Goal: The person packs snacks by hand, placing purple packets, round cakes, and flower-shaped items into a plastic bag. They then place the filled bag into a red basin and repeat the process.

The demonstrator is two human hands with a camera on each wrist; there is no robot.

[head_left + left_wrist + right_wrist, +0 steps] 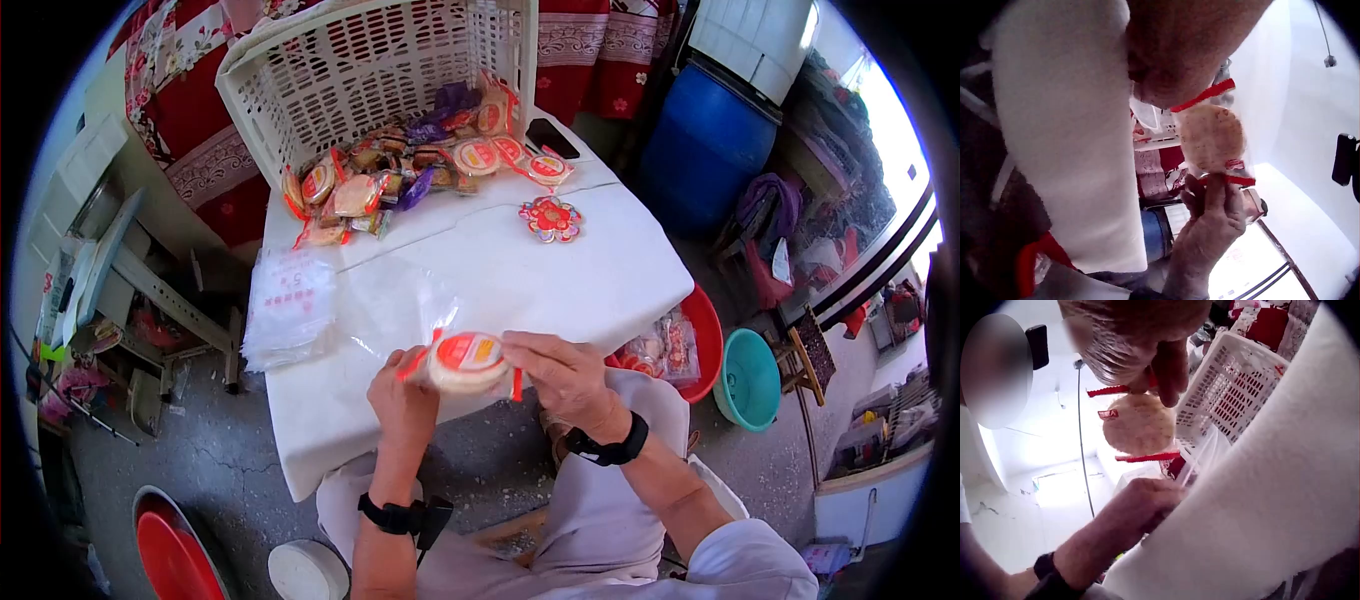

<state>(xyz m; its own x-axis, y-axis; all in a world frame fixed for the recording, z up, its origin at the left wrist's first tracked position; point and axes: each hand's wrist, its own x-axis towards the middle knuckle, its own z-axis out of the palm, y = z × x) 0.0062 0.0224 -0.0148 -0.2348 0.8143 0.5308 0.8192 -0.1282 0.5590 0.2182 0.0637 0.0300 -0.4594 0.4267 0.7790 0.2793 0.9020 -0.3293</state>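
Observation:
A round pale cake in a clear packet with red ends [467, 362] is held above the table's front edge. The right hand [572, 385] pinches the packet's right end; in the left wrist view this hand [1207, 234] grips one red strip. At the packet's left end is the left hand [403, 395], its fingers curled by the red strip. In the right wrist view the left hand [1141, 503] is beside a clear plastic bag [1210, 453]. That clear bag [400, 300] lies on the table behind the cake. Part of the left fingers is hidden.
A white basket [340, 75] lies tipped, wrapped cakes [357, 195] spilling out. A stack of printed bags [292, 300] is at the left of the white table [600, 250]; a red flower-shaped item [550, 219] and a phone [552, 138] are at right. Basins [750, 380] stand on the floor.

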